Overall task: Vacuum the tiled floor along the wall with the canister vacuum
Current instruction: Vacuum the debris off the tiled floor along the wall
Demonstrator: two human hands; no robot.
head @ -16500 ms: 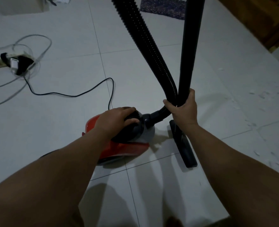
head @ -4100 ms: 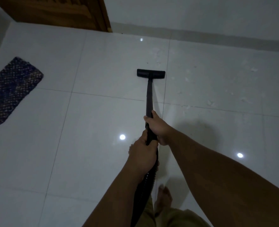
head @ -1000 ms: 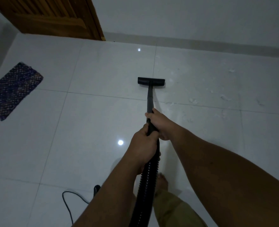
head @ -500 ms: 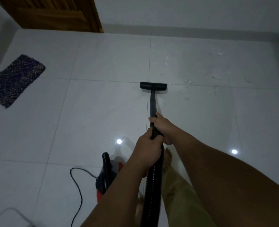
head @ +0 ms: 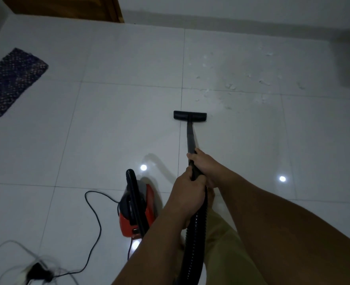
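Far to my left a dark woven mat (head: 11, 82) lies on the white tiled floor (head: 118, 120), and in the near left corner a plug (head: 36, 273) sits among blurred pale cables. A black power cord (head: 96, 223) loops from there to the red canister vacuum (head: 137, 210), which stands on the tiles just left of my arms. My left hand (head: 187, 192) is wrapped around the black wand (head: 190, 138) where it meets the ribbed hose (head: 194, 243), and my right hand (head: 204, 163) grips the wand just ahead of it, the two touching. The wand slopes forward to the floor nozzle (head: 190, 116), flat on the tiles across a grout line. Beyond it to the right, pale debris (head: 231, 87) is scattered towards the wall (head: 231, 9), with a wooden door (head: 67, 7) at the upper left
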